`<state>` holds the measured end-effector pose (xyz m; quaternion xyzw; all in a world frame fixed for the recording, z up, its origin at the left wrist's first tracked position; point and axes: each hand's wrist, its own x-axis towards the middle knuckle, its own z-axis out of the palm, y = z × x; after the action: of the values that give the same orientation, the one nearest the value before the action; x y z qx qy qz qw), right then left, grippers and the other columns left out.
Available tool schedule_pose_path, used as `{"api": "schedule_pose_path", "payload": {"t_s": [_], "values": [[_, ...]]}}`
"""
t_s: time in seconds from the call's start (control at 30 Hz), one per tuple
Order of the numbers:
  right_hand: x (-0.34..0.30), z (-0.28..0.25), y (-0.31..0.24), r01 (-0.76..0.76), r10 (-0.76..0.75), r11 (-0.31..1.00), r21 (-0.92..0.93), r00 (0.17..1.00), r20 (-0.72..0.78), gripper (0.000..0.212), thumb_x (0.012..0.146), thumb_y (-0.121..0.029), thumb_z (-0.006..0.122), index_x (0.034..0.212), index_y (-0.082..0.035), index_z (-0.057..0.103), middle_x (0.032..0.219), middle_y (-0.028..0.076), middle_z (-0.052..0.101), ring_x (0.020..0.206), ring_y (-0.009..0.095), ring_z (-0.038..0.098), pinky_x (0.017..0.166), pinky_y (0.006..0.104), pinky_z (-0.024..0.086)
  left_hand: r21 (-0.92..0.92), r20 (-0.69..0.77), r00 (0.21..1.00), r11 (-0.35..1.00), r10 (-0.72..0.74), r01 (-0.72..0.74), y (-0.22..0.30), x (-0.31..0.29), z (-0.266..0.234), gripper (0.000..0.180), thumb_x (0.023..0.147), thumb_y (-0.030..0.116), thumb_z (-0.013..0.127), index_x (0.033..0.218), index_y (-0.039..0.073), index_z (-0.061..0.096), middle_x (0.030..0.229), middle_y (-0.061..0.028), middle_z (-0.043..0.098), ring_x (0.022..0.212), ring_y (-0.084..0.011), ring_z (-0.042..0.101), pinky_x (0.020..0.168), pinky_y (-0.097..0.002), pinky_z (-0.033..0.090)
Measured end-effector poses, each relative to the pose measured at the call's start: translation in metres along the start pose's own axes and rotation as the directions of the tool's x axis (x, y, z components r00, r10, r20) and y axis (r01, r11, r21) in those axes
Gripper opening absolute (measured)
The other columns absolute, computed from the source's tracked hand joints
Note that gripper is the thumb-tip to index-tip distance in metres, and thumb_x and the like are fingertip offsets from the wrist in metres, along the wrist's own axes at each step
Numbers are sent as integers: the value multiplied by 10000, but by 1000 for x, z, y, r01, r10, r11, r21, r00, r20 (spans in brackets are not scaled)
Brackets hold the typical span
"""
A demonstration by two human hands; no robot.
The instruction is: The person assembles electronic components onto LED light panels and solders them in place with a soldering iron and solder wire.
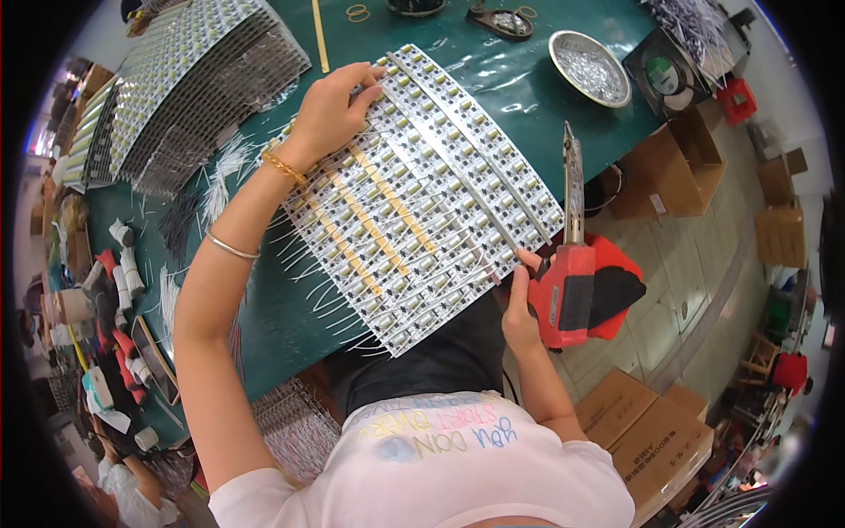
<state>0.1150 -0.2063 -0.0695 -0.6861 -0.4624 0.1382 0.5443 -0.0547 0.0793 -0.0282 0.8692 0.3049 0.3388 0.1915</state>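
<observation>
A large panel of small white circuit boards (412, 185) lies aslant on the green table, with yellow parts in rows and thin white wires along its near left side. Two long grey strips (471, 128) run across its right part. At the far edge my left hand (339, 106) is closed, fingertips pinching the end of the inner strip. My right hand (521, 308) pinches that strip's near end between thumb and finger. Right beside it is a red and black tool (572, 295) with a long metal bar; its support is hidden. Three pale yellow strips (392, 207) lie across the panel.
Stacked board panels (194, 79) stand at the far left, near bundles of white wires (220, 180). A metal bowl (590, 69) and a black fan-like box (664, 70) sit at the far right. Cardboard boxes (647, 431) stand on the floor. Another person (132, 484) is at lower left.
</observation>
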Motion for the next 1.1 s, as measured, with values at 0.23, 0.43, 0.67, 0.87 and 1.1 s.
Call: {"api": "schedule_pose_path", "payload": {"t_s": [0.23,0.43,0.67,0.87,1.1], "values": [[-3,-9,7,-169,169,986,-10,985,31,276,853,-29,536,1120,25,492,953,112,581,855,162,558,804,288,423,99,-194,981,995,-2,22,-4,11,-16,89,793,112,627,792,23,620,1001,-109,645,710,-267,615,660,-312,487],[31,-53,-20,-71,74,997,28,991,-112,401,861,-51,532,1233,32,406,1120,141,566,854,148,585,831,295,433,-79,-250,937,970,-244,232,-10,15,-44,106,814,154,620,844,64,667,649,-47,650,565,-136,615,520,-254,460],[82,-65,-68,84,-87,994,-65,995,-55,188,853,-3,540,1024,72,558,838,115,624,706,143,594,647,237,476,87,-149,972,977,-181,195,-8,13,-22,104,812,166,607,835,70,638,753,-98,651,670,-245,611,605,-342,464],[95,-76,-109,86,-85,996,6,992,-88,440,808,31,582,1206,98,408,740,127,613,644,159,597,595,242,477,86,-24,997,994,69,-67,4,7,-7,100,801,82,617,884,29,633,897,-99,661,808,-270,614,731,-332,472],[67,-45,-75,-10,11,984,-179,1000,4,177,753,47,648,918,29,589,835,61,646,683,126,586,732,269,463,16,3,998,998,69,-69,-12,-5,-5,118,777,48,636,894,37,634,918,-117,656,879,-264,621,721,-320,502]]}}
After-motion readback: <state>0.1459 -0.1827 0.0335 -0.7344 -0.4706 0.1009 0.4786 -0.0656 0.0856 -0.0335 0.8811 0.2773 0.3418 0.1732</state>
